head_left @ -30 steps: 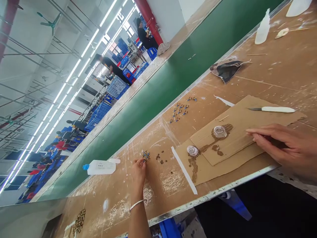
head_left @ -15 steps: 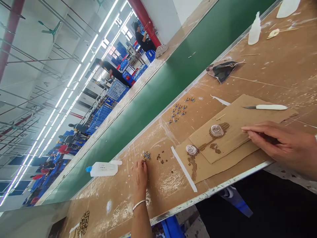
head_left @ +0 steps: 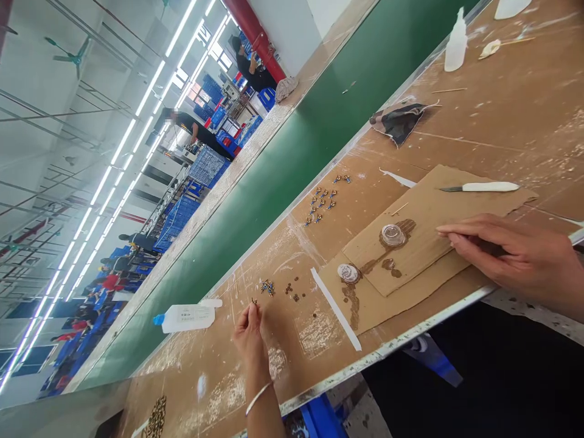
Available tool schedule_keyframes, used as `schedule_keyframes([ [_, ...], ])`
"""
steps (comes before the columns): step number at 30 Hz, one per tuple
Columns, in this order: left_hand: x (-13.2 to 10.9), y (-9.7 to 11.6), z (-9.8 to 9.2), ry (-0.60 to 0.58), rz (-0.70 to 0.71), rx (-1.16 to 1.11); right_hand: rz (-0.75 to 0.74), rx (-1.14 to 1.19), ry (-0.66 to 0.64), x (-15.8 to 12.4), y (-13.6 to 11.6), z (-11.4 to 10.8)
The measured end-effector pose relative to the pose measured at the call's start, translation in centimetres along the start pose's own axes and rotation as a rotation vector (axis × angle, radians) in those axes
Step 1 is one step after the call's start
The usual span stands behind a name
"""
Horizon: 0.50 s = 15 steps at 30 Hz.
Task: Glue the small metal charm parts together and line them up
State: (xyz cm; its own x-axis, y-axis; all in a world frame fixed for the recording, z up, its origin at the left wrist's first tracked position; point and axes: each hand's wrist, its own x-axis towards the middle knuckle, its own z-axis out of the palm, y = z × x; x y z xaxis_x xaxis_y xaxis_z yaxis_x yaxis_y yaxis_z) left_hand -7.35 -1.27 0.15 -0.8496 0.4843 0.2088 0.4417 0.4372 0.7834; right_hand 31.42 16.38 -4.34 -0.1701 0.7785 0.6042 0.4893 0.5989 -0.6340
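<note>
My left hand (head_left: 249,334) is lifted a little off the brown worktable (head_left: 502,115), its fingertips pinched on one small metal piece (head_left: 254,301). Just right of it lies a small cluster of blue-and-gold pieces (head_left: 267,286) and several loose dark beads (head_left: 294,291). My right hand (head_left: 506,258) rests on the cardboard sheet (head_left: 438,213), fingers together around a thin stick. Two small clear round dishes (head_left: 393,235) (head_left: 349,273) sit on the cardboard beside brown stains.
A white-handled knife (head_left: 483,187) lies on the cardboard. A glue bottle (head_left: 187,317) lies on its side at left; another bottle (head_left: 455,45) stands far right. Rows of finished blue pieces (head_left: 323,199), a dark rag (head_left: 401,118), the green conveyor belt (head_left: 292,164). People work in the distance.
My left hand pulled back from the cluster of pieces toward me and lifted, with one small piece pinched in its fingertips. The right hand stayed on the cardboard.
</note>
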Motion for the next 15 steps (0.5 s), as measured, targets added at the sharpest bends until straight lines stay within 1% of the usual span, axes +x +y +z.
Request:
schedule_keyframes([
  [3,-2.3,2.3,0.1,-0.042,-0.097,-0.273,-0.022,-0.020,0.002,-0.1,0.4,0.2],
  [6,-4.7,4.9,0.5,-0.078,-0.164,-0.446,0.002,-0.026,-0.013,-0.2,0.5,0.2],
  [11,-7.8,8.3,2.3,-0.144,-0.216,-0.548,-0.039,0.064,-0.009,0.3,0.6,0.1],
  [13,-8.6,9.5,3.3,-0.195,-0.209,-0.560,-0.087,0.108,0.005,0.5,0.8,0.0],
  [15,-9.3,10.8,4.5,-0.242,-0.187,-0.570,-0.090,0.137,0.010,0.6,1.0,-0.1],
])
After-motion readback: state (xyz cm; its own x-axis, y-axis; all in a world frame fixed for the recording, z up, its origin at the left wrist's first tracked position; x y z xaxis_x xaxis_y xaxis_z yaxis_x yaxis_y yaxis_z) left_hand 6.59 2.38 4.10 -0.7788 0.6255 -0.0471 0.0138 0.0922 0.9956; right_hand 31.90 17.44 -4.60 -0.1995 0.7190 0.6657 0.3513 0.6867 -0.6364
